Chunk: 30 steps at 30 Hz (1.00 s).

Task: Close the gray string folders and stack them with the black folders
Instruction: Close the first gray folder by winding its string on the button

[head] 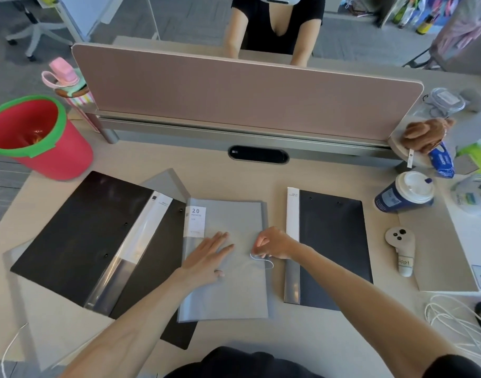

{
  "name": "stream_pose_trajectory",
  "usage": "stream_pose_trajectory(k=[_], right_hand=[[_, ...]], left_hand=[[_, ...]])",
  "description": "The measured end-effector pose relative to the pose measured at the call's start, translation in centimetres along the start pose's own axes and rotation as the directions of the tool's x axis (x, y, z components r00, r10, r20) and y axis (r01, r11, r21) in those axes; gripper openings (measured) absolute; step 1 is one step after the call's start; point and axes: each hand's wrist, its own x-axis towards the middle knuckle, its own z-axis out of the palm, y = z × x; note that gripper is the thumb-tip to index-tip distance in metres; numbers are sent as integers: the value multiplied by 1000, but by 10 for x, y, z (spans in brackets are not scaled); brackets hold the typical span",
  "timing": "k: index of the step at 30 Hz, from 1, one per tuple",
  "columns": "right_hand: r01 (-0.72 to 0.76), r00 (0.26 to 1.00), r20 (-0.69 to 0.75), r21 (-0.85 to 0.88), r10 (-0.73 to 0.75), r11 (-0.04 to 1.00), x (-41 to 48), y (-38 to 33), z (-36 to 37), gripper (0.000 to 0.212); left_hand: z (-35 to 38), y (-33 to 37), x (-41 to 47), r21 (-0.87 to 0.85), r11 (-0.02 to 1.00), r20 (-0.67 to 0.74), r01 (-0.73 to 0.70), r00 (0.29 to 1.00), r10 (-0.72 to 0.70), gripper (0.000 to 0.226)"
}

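the gray string folder [228,257] lies shut in the middle of the bench [315,336], close to the near edge, its lower left corner overlapping a black folder [78,236] that sprawls toward the left edge. the left hand [206,257] rests flat on the gray cover with fingers spread, gripping nothing, most likely to keep the cover down and stop it sliding. the right hand [275,242] sits at the folder's right edge, fingertips pinched together on a thin pale string [262,260] that loops down beside the cover, probably to draw it round as the closure. a second black folder [332,246] lies just right of the gray one, a likely base for the stack, though the right forearm crosses it. further off, a red bucket [34,137] sits at the far left corner, a lidded cup [405,195] and a pale controller [400,249] toward the right edge, loose white cords [457,323] at the near right corner; none of these blocks the hands.
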Motion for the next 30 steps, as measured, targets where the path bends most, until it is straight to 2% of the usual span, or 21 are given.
stream_pose_trajectory(k=[4,8,13,17,23,27,30], right_hand=[[53,994,106,-142,-38,988,0,-9,6,15],[121,991,78,-221,-106,968,9,-14,10,13],[106,994,47,-233,-98,967,27,-19,17,14],[47,998,-36,-120,-51,992,37,-16,16,13],[-19,972,-236,-17,14,1000,33,-1,8,10],[-38,959,-282,-136,-2,990,22,8,-2,17],[2,966,-237,-405,-107,914,10,12,-4,27]], left_hand=[[-4,0,9,-9,1000,20,-27,999,27,81],[0,-2,10,-42,999,-12,-28,1000,27,81],[-1,-1,10,-56,998,-29,-20,999,19,80],[-1,-3,9,-62,998,-33,-30,999,28,81],[-2,-5,11,-50,998,-11,-39,999,39,82],[-4,-1,12,-19,999,-10,-33,999,32,81],[-5,3,14,13,1000,-6,-12,1000,12,81]])
